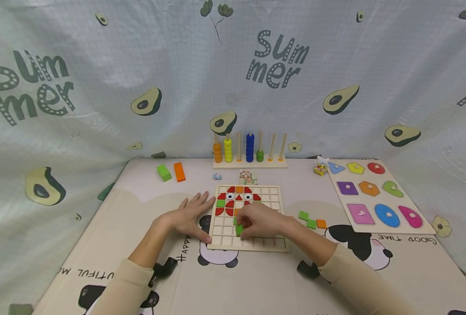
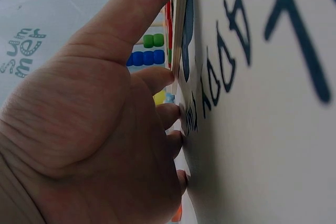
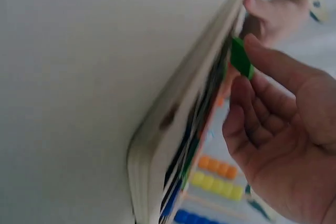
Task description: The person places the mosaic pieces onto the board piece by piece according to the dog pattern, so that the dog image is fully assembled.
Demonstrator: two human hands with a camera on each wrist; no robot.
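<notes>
A wooden grid board point(image 1: 221, 240) lies on the table, its upper cells filled with red, green, orange and eye-printed tiles. My right hand point(image 1: 262, 220) is over the board's middle and pinches a green square tile point(image 3: 241, 57) between thumb and fingertips. In the right wrist view this tile is tilted at the board's surface. Part of the pattern is hidden under that hand. My left hand point(image 1: 189, 217) rests at the board's left side, fingers spread, with the thumb at the lower left edge. The left wrist view shows the left palm point(image 2: 105, 129) beside the board's edge.
Loose green tiles point(image 1: 304, 215) and an orange tile point(image 1: 321, 224) lie right of the board. Behind it are a pattern card point(image 1: 248, 177) and a bead stacker point(image 1: 250, 164). A shape puzzle point(image 1: 378, 192) lies at the right; a green block point(image 1: 164, 173) and orange block point(image 1: 179, 172) stand back left.
</notes>
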